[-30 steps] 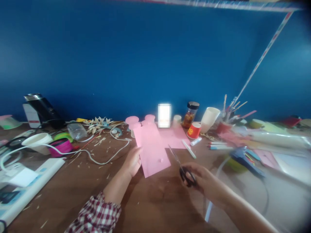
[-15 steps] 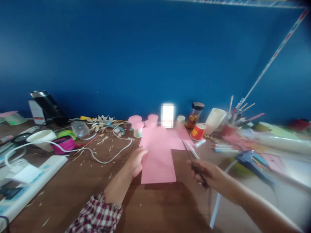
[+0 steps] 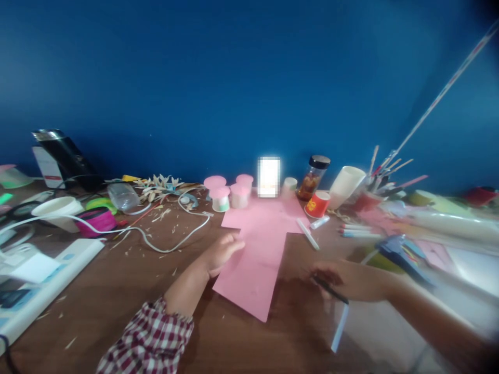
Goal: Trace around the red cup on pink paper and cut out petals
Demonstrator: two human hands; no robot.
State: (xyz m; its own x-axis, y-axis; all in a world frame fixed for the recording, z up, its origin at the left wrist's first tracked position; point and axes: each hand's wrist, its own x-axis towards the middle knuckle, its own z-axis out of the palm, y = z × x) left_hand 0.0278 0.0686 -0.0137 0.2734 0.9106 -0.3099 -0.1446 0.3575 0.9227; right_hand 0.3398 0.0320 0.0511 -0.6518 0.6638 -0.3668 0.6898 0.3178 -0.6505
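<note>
A pink sheet of paper lies slanted over the table, its near end reaching toward me. My left hand is closed at its left edge, thumb on top and fingers partly hidden. Under its far end spreads more pink paper. To the right, apart from the paper, my right hand is wrapped round a slim dark tool; blur hides its exact kind. Just below that hand lies a pale narrow stick. A white pen-like stick rests by the far pink paper.
Small cups with pink tops, a red cup and a dark-lidded jar line the back. At right are markers and a glue gun. A power strip and white cable occupy the left.
The near end of the pink sheet has swung left and toward me under my left hand. My right hand has turned, so the dark tool now slants down to the right.
</note>
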